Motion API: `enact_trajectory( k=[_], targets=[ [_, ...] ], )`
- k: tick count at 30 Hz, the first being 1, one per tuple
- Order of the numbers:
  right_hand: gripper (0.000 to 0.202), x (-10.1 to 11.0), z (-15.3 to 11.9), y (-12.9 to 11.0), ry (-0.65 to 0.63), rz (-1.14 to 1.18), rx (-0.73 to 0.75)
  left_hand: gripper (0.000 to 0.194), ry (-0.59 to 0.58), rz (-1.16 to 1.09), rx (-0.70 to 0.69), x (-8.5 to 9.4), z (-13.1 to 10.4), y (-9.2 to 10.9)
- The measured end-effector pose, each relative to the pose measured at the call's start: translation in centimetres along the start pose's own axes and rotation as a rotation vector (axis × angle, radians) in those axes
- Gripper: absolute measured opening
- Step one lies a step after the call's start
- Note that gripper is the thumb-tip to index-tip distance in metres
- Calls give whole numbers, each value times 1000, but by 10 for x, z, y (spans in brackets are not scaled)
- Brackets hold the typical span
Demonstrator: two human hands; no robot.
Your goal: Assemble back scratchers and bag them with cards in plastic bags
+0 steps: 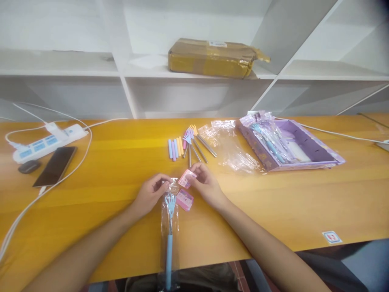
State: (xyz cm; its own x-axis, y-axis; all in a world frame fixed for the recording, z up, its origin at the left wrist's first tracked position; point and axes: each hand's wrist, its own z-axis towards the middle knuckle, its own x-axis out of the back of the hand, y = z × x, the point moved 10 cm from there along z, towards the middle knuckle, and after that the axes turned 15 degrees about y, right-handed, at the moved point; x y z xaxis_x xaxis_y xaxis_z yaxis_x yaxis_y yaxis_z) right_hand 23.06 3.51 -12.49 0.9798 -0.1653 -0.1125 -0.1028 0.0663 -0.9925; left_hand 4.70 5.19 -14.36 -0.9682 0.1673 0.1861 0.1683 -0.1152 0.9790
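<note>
My left hand pinches the top of a clear plastic bag. Inside the bag lies a blue back scratcher with a hand-shaped head and a metal shaft; its handle end reaches past the table's front edge. Between the thumb and fingers of my right hand is a small pink printed card, held close to the bag's mouth. Another pink card lies on the table just below it, beside the bag.
Loose scratcher heads on metal rods and several pastel handle tubes lie ahead. Clear bags sit beside a purple box of packed scratchers. A phone, power strip and cables are left; a taped parcel rests on the shelf.
</note>
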Motion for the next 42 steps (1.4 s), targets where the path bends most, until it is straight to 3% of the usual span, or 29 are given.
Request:
enact_trajectory(
  k=[4,11,16,18,22,26,31,36,42],
  targets=[
    [39,-7,-6,-4,-52,25,13,23,100,97,-132,10,4,12],
    [53,-13,-12,6,-74,47,-34,25,96,-21,37,9,1,-3],
    [27,-6,-11,-18,18,-281,254,28,44,-64,109,3,-1,-10],
    [24,-4,-11,-22,42,-371,305,27,55,-55,83,4,0,-7],
    [26,4,-8,-11,82,-353,239,26,98,-5,5,9,2,2],
    [28,5,-7,1,88,-306,175,29,107,-108,110,8,-1,-7],
    [32,3,-8,-1,90,-256,150,28,82,-145,135,5,-2,-9],
    [33,1,-9,-1,80,-173,112,30,61,-116,63,6,0,0],
    [33,9,-7,-4,170,-130,137,34,42,-386,209,2,3,-14]
  ],
)
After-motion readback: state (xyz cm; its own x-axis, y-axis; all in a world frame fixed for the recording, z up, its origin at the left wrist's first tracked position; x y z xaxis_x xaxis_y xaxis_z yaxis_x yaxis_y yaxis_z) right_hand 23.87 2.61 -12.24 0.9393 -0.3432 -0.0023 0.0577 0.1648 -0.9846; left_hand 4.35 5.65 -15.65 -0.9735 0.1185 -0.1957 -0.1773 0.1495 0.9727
